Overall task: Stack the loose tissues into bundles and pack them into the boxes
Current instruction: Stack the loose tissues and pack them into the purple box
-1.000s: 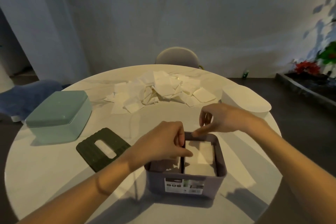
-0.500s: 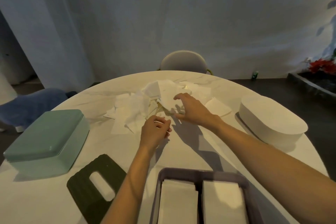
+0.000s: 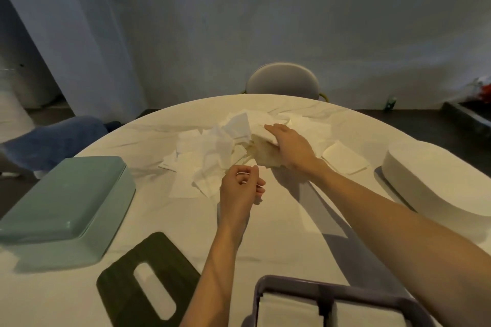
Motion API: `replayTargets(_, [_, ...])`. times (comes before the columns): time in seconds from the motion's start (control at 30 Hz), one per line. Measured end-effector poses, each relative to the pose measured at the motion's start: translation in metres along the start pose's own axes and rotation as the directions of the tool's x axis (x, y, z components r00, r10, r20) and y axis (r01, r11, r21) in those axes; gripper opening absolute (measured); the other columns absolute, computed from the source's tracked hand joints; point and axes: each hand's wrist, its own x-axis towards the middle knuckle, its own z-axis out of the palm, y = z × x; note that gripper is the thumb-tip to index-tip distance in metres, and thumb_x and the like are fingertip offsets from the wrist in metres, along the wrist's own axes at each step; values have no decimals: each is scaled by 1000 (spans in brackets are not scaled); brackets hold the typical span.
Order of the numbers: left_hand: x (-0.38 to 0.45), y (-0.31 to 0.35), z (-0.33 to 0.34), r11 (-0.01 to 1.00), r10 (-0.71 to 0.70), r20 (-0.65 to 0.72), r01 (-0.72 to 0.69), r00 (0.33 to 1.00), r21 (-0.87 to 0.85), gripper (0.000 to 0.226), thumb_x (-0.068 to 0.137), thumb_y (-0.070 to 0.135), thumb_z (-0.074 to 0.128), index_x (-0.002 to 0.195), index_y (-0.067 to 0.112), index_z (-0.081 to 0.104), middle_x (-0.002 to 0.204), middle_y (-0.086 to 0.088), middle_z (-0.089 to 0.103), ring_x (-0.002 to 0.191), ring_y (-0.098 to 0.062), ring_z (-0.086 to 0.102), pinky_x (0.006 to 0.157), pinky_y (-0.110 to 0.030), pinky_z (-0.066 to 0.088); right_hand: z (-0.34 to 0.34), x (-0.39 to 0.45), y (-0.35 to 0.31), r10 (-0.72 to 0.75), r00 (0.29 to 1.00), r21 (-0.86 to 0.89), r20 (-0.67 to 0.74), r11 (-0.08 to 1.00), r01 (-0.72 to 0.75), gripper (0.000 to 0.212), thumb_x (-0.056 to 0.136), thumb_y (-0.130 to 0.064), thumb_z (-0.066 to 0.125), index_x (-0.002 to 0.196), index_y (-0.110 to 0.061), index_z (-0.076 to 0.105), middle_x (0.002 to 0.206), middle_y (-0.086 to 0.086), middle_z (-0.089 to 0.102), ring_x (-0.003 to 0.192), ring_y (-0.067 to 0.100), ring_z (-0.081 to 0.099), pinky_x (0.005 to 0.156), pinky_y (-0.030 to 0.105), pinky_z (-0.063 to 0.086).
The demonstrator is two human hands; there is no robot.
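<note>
A heap of loose white tissues lies at the far middle of the round white table. My right hand reaches into the heap's right side and grips a thick bundle of tissues, fingers on top. My left hand hovers at the heap's near edge with its fingers curled; whether it pinches a tissue is unclear. At the bottom edge a grey-purple box with a divider holds two white stacks, one on each side.
A teal lidded box sits at the left. A dark green slotted lid lies flat beside the grey-purple box. A white oval box is at the right, a single folded tissue near it. A chair stands behind the table.
Both hands left the grey-purple box and reached forward to the heap. My right hand has since pushed deeper and closed round a bundle; my left hand stays at the near edge.
</note>
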Motion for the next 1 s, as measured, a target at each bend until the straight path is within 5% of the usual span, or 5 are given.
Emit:
replayTargets(0.3, [-3,3,-2,999,-5,24,6,1000,-54,26,103,34,62,107,8,64,79,-3,72,70,-21,66,61,-39,55,-70,-51,7,91,962,356,-258,935,7,29,105,-24,54,129,-13,65,120,7,65,104,22,61,92,22,49])
replayTargets(0.43, [-8,13,2,996,-53,45,56,998,-73,38,103,46,55,117,11,61,96,-9,74,76,-21,71,71,-39,59,-93,-91,4,226,957,686,-180,726,-43,31,99,-45,60,121,-24,65,109,-10,68,91,7,66,71,15,49])
replayTargets(0.57, [-18,24,1,979,-132,235,164,963,-121,60,91,77,41,128,36,65,117,8,76,107,-19,72,93,-45,58,-85,-121,14,216,973,855,80,487,-178,35,93,-46,65,121,-26,68,106,-9,76,98,14,73,85,36,61])
replayTargets(0.83, [-24,18,7,998,61,158,-59,986,-19,24,97,28,72,120,25,72,111,6,77,105,-16,73,93,-45,60,-53,-147,31,284,932,678,224,642,-358,32,89,-52,68,116,-36,62,111,-8,71,100,19,69,93,45,57])
replayTargets(1.0, [-17,20,0,994,-31,40,35,999,-100,24,87,26,83,105,19,70,100,-2,77,94,-29,75,76,-48,65,-54,-148,40,338,929,698,154,628,-344,36,91,-50,66,122,-32,61,116,-4,70,101,20,68,92,44,57])
